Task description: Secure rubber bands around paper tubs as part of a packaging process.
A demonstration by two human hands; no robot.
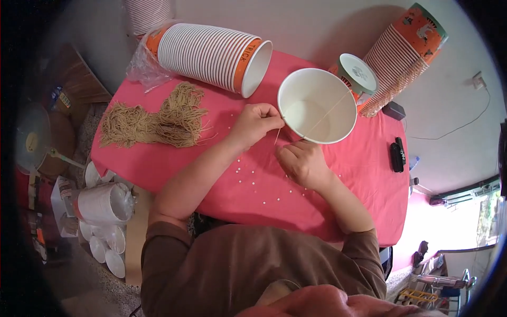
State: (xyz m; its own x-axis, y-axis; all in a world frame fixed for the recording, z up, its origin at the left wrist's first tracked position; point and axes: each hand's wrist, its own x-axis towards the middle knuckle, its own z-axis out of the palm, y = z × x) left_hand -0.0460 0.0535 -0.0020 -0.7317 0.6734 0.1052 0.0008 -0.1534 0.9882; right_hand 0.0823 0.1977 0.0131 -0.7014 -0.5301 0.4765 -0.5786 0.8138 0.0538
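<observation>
A large paper bucket (291,95) with a white inside stands on the table, its open mouth tilted toward me. A thin tan string (331,110) slants across the mouth from the far right rim to the near rim. My left hand (254,126) is closed in a pinch at the bucket's left rim, a short length of string hanging below its fingertips. Against the near rim my right hand (302,162) is closed, fingers curled where the slanting string comes down. Its fingertips are partly hidden. Small white dots (264,202) are scattered on the cloth near both hands.
Bundles of tan strings (153,124) lie at left on the pink tablecloth (222,185). Behind them rests a stack of nested buckets (206,55). Another stack (398,53) with strings leans at back right, beside a green-rimmed bucket (358,73). A black object (397,155) lies near the right edge.
</observation>
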